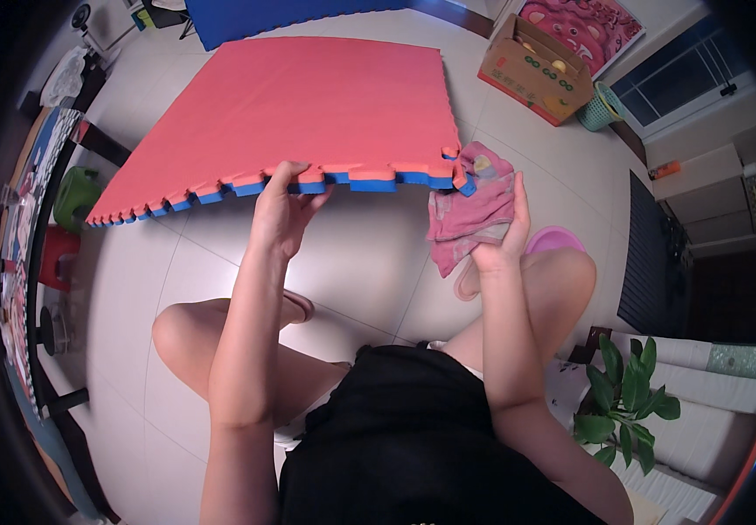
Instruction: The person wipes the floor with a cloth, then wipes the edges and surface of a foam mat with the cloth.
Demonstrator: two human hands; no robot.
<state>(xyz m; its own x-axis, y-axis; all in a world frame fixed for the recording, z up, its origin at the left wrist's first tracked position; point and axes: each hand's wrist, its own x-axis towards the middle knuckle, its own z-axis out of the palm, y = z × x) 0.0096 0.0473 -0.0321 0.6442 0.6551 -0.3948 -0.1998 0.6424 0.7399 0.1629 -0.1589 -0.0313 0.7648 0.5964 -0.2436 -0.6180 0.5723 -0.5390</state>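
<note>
A large foam floor mat (325, 105), red on top and blue beneath, has toothed edges and lies before me with its near edge raised off the tiled floor. My left hand (286, 203) grips that near edge, thumb on top and fingers below. At the mat's near right corner, my right hand (506, 230) holds a pink cloth (473, 210) with pale patches. The cloth touches the corner teeth and partly covers them. Some of my right fingers are hidden behind the cloth.
Beyond the mat lies a blue mat (286, 16). A cardboard box (535, 75) and a mesh basket (599, 108) stand back right. A pink basin (555, 241) is by my right knee. Green (77, 197) and red (60, 259) stools are left, under a table; a leafy plant (627, 400) is lower right.
</note>
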